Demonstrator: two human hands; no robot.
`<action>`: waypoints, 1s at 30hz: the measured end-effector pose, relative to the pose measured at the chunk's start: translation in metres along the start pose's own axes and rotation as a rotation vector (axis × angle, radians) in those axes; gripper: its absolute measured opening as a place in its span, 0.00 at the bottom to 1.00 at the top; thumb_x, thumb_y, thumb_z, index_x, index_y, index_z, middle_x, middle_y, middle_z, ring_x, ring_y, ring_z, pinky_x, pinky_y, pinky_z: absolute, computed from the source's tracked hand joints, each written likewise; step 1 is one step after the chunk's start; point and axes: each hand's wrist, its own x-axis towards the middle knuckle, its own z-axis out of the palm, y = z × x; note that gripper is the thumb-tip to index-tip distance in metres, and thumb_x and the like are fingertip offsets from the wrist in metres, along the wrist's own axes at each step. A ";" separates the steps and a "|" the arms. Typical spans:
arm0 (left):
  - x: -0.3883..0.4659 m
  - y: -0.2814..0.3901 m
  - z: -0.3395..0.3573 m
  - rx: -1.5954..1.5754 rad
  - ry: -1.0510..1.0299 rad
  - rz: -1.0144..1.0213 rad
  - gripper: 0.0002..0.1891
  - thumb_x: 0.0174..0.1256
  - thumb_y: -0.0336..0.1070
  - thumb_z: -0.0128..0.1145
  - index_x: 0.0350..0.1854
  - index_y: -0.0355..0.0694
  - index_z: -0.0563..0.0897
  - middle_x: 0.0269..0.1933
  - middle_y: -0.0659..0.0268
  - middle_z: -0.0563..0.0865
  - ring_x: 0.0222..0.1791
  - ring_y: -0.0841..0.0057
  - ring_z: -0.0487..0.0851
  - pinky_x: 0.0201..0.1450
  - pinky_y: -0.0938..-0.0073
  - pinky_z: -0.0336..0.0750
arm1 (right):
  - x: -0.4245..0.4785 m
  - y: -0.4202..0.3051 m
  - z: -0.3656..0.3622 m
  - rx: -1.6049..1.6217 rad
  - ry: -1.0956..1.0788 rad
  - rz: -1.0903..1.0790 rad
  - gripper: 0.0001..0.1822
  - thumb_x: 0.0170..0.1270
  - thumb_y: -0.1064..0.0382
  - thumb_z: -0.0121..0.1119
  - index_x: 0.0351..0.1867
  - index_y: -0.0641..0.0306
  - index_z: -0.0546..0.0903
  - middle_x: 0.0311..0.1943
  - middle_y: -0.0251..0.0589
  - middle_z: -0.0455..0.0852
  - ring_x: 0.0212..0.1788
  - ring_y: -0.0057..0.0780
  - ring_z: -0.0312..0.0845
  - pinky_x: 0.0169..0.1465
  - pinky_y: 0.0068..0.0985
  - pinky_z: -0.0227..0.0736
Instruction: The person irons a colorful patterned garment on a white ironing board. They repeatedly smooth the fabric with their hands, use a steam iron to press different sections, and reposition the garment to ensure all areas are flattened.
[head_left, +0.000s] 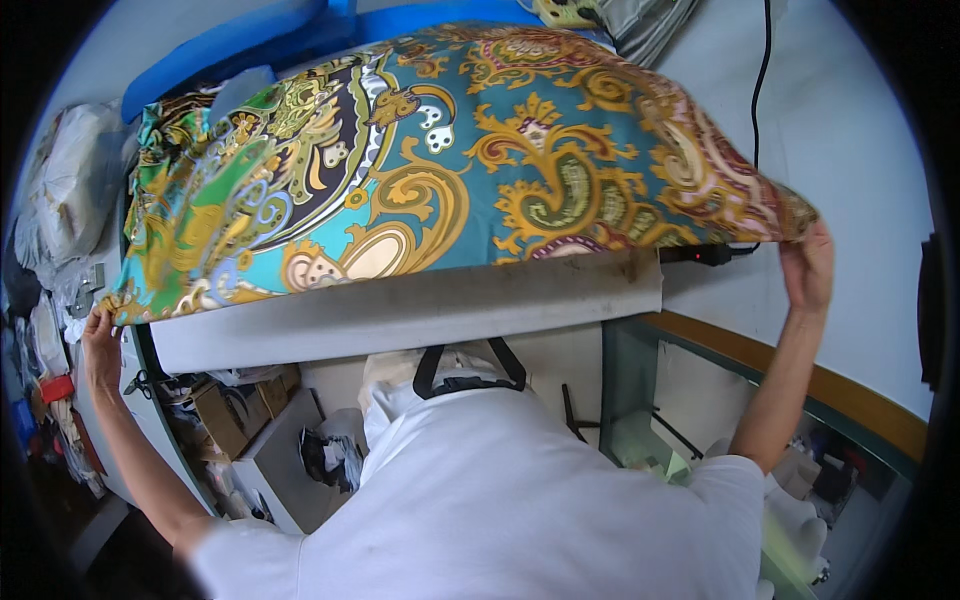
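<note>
A large paisley-printed fabric (480, 165) in teal, gold and green spreads before me over a pale-covered work table. At the far left, my left hand (103, 341) pinches its near corner. My right hand (810, 266) grips the opposite near corner at the far right, with both arms stretched wide. Between them the near edge runs nearly taut, lifted over the table's front cover (405, 319). Towards the back left the cloth lies in bunched folds. Most of the tabletop is hidden under the cloth.
Blue padded shapes (225, 52) stand behind the fabric. A black cable (761, 90) hangs down the right wall. Plastic-wrapped bundles (79, 180) crowd the left side. Below the table are cardboard boxes (225, 420). Scissors (139, 382) hang at the left, and a green-framed glass cabinet (626, 390) stands right.
</note>
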 end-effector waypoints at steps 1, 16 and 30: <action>0.001 -0.016 -0.003 0.120 0.023 -0.019 0.10 0.78 0.37 0.54 0.53 0.41 0.82 0.52 0.70 0.86 0.53 0.79 0.82 0.64 0.68 0.70 | -0.011 0.024 0.001 -0.041 0.021 0.017 0.30 0.70 0.57 0.65 0.65 0.76 0.72 0.63 0.49 0.80 0.66 0.35 0.75 0.73 0.36 0.64; -0.001 -0.175 0.159 0.438 0.421 -0.526 0.11 0.66 0.41 0.69 0.44 0.42 0.87 0.34 0.76 0.83 0.35 0.83 0.75 0.41 0.75 0.66 | -0.039 0.248 0.076 -0.789 0.294 0.487 0.11 0.69 0.62 0.66 0.43 0.70 0.86 0.33 0.32 0.90 0.34 0.14 0.81 0.38 0.19 0.74; -0.036 -0.182 0.083 0.390 0.258 -0.431 0.09 0.72 0.39 0.62 0.32 0.47 0.78 0.28 0.78 0.77 0.27 0.88 0.73 0.36 0.81 0.65 | -0.115 0.215 0.020 -0.666 0.223 0.431 0.10 0.67 0.63 0.66 0.36 0.70 0.85 0.25 0.30 0.81 0.30 0.16 0.72 0.37 0.22 0.69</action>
